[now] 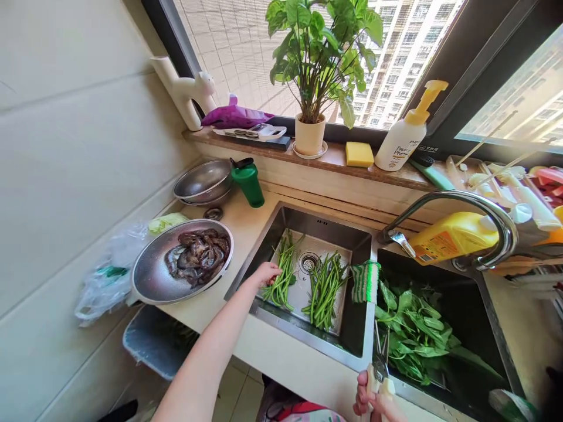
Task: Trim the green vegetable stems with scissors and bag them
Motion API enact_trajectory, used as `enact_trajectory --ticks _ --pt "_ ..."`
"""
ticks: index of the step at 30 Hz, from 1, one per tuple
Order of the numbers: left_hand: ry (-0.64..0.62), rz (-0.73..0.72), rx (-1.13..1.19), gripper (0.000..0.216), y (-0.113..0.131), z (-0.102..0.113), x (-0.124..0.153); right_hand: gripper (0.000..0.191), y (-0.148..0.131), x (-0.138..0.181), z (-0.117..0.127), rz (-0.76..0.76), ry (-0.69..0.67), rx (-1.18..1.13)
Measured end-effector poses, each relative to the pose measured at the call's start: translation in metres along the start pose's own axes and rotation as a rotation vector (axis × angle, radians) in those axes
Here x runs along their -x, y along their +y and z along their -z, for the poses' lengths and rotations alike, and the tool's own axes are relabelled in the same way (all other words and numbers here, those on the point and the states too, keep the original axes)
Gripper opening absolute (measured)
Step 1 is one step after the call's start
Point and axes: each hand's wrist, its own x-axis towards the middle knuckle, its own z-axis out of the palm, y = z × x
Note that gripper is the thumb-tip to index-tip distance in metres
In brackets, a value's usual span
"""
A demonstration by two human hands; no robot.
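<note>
My left hand reaches into the left sink basin. Its fingers are closed at the edge of a bundle of green vegetable stems. A second bundle of green stems lies right of the drain. Low in the view, my right hand grips the pale handles of a pair of kitchen scissors; the blades point up and stand slightly apart, near the divider between the basins. Leafy greens fill much of the right basin, just beyond the scissors.
A colander of shrimp rests on the left counter, above a lined bin. Behind it stand metal bowls and a green cup. The faucet arches over the right basin; a striped cloth hangs on the divider.
</note>
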Motion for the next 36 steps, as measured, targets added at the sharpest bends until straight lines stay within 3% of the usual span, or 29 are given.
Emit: enact_trajectory --ticks 5,8,13,18,22,26,31,36 --pt "-0.114 -0.134 0.33 0.036 -0.012 0.026 0.068 0.048 0.007 -0.016 -0.024 -0.106 -0.12 0.07" --pt "-0.087 -0.274 0.666 0.035 -0.029 0.035 0.114 0.044 0.007 -0.021 -0.047 -0.14 -0.193 0.16" --pt "0.192 -0.438 0.909 0.028 -0.064 0.049 0.174 0.028 0.007 -0.016 -0.107 -0.166 -0.316 0.434" --pt "0.514 -0.544 0.915 0.027 -0.109 0.07 0.214 0.018 0.032 -0.017 -0.188 -0.236 -0.537 0.824" --pt "0.723 -0.56 0.77 0.023 -0.151 0.085 0.234 0.017 0.079 -0.029 -0.243 -0.413 -0.646 0.966" --pt "0.866 -0.555 0.744 0.022 -0.189 0.098 0.244 0.014 0.129 -0.043 -0.281 -0.541 -0.7 0.996" --pt "0.962 -0.519 0.785 0.024 -0.228 0.117 0.245 0.01 0.172 -0.055 -0.314 -0.63 -0.727 1.04" --pt "0.998 -0.519 0.832 0.026 -0.259 0.138 0.231 0.017 0.201 -0.068 -0.334 -0.667 -0.702 1.111"
